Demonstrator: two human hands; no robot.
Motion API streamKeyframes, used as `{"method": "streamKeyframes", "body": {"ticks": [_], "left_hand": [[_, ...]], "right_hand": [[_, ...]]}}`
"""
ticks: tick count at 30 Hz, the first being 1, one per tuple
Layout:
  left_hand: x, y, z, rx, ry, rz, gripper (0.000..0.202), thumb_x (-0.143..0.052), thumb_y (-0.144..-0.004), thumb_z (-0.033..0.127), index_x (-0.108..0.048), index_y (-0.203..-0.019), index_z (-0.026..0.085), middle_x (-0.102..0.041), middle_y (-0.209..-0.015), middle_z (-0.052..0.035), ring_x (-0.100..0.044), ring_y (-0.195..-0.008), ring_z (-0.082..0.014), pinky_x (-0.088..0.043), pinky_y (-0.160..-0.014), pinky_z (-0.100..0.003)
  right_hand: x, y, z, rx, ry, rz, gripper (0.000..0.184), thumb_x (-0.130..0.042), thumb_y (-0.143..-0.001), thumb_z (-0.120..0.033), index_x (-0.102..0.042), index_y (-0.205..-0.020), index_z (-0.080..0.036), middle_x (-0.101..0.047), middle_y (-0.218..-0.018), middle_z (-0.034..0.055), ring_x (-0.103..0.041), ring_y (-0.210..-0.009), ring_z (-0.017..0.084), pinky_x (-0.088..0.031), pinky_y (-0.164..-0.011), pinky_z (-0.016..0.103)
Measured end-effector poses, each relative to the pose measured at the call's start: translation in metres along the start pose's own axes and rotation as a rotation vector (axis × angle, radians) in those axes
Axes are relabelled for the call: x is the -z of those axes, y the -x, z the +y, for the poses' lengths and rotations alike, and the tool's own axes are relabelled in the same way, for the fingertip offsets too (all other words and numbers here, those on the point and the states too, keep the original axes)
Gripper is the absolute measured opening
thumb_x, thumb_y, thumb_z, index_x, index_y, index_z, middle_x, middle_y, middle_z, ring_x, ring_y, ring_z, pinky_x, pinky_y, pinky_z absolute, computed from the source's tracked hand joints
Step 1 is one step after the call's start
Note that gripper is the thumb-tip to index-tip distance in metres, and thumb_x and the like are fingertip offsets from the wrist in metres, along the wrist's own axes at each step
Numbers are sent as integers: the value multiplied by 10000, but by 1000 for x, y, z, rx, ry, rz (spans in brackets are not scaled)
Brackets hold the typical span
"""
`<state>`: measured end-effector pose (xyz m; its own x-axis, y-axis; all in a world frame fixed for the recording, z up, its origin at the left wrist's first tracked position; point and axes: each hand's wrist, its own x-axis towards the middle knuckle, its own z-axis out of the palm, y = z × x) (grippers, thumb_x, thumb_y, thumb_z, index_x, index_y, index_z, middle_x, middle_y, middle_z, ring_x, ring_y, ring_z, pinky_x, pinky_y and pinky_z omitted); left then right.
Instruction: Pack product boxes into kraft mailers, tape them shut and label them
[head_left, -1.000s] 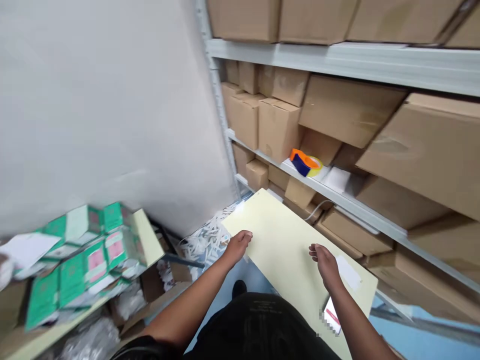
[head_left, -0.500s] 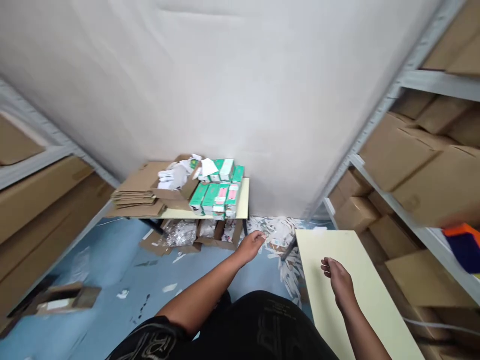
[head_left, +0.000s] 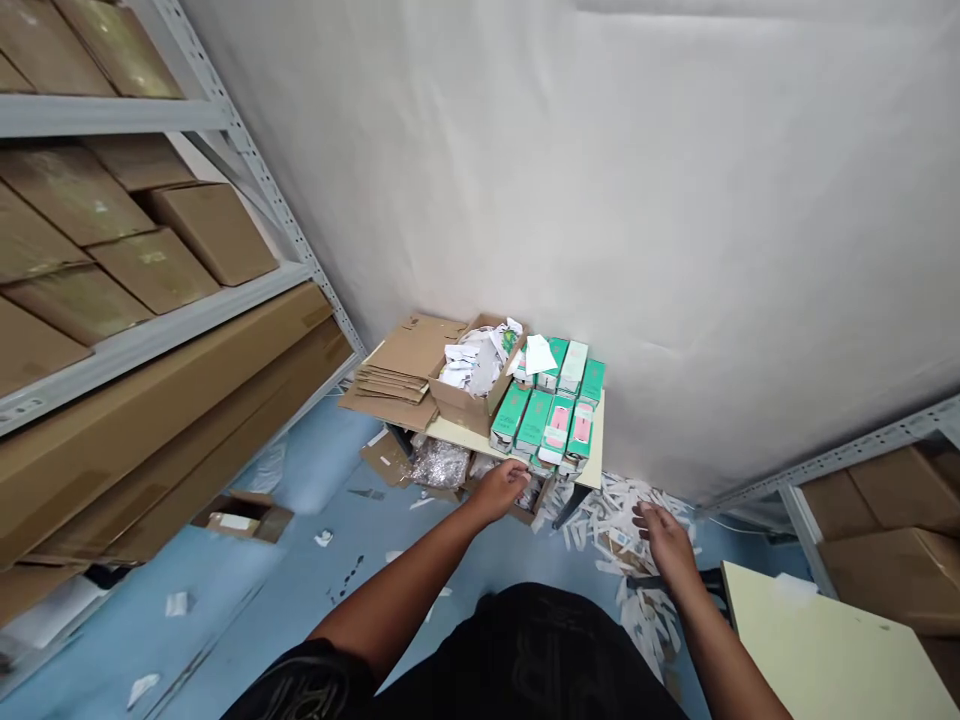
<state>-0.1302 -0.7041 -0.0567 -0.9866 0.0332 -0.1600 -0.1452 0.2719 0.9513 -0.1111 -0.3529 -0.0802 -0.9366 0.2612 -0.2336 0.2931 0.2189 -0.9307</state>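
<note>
My left hand (head_left: 501,490) is in front of the small table (head_left: 465,436), its fingers curled together; whatever is in them, if anything, is too small to make out. My right hand (head_left: 667,542) hangs open over the littered floor, left of a pale yellow table (head_left: 832,640), with nothing in it. Nearest to the left hand are several green and white boxes (head_left: 534,420) in rows on the small table, some with pink labels. Beside them stands an open carton (head_left: 466,402) full of white paper pieces. A stack of flattened cardboard (head_left: 401,365) lies left of the carton.
Metal shelving (head_left: 247,170) with brown cartons rises on the left, and another rack (head_left: 900,440) is at the right. White paper strips (head_left: 600,515) litter the floor. An open carton (head_left: 251,515) sits on the blue floor at left. Clear plastic packaging (head_left: 441,462) is under the small table.
My view has turned left, so the small table sits further right and more left shelving shows. My right hand is now over the floor instead of the yellow table.
</note>
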Motion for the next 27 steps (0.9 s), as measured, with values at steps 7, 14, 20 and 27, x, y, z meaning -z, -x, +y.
{"method": "streamKeyframes", "body": {"ticks": [7,14,20,27], "left_hand": [[26,-42,-19,78,-33,57,385,-634,-830,489,-673,-1082,201,-741,-1109,-105,-695,-1049,-266,-525,-939,-384],[27,-88,-22,64,-419,192,462,-655,-835,379,-640,-1259,195,-647,-1319,-144,-593,-1236,-322,-442,-1072,-431],[15,-137,-40,165,-797,248,670,-674,-818,290,-503,-1461,209,-452,-1551,-161,-453,-1387,-353,-378,-1139,-447],[12,-148,-64,182,-774,229,737,-706,-844,437,-438,-1499,229,-438,-1562,-143,-526,-1345,-331,-433,-1109,-410]], "right_hand": [[-53,-52,-30,43,125,-149,534,-632,-783,-695,-751,-979,-213,-783,-1005,91,-729,-945,308,-570,-803,396],[-84,-119,-45,23,153,-261,478,-606,-783,-645,-748,-933,-215,-781,-943,83,-732,-897,296,-558,-756,377],[-103,-171,-45,72,240,-469,464,-572,-815,-614,-754,-961,-212,-782,-958,71,-723,-894,290,-546,-762,363],[-101,-200,-37,67,277,-578,442,-563,-841,-589,-754,-986,-218,-779,-1028,75,-717,-947,296,-548,-824,371]]}}
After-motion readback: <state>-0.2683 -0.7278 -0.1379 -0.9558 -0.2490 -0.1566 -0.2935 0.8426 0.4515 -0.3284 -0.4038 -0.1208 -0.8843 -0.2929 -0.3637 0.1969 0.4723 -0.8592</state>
